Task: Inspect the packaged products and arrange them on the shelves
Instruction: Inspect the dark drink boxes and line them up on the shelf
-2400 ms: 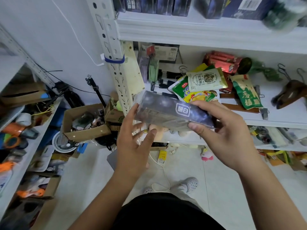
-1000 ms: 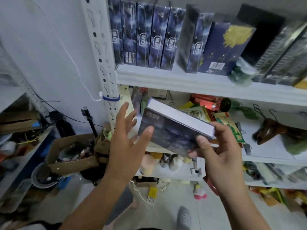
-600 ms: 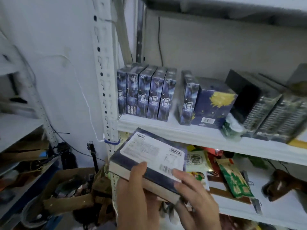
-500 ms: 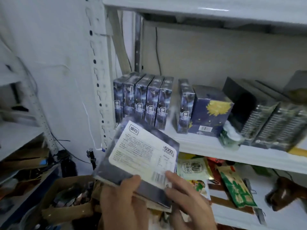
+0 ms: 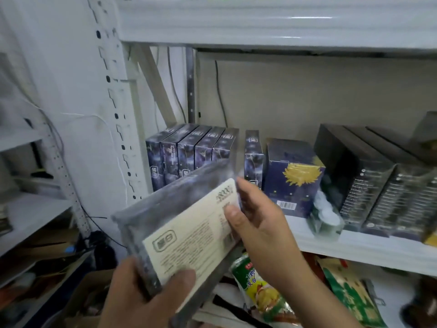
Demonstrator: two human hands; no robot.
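Five upright boxes [image 5: 191, 155] behind held box [image 5: 179, 223].

Dim, flat indoor light. Glare streak on upper shelf edge [image 5: 307, 18]. Motion blur on held box [image 5: 179, 223] and both hands. Wide-angle bending at edges, right side soft.

Six matching dark starry boxes [image 5: 189, 152] upright along the shelf [image 5: 354, 247], a seventh [image 5: 179, 223] in hand; one chrysanthemum box [image 5: 293, 176]; two hands.
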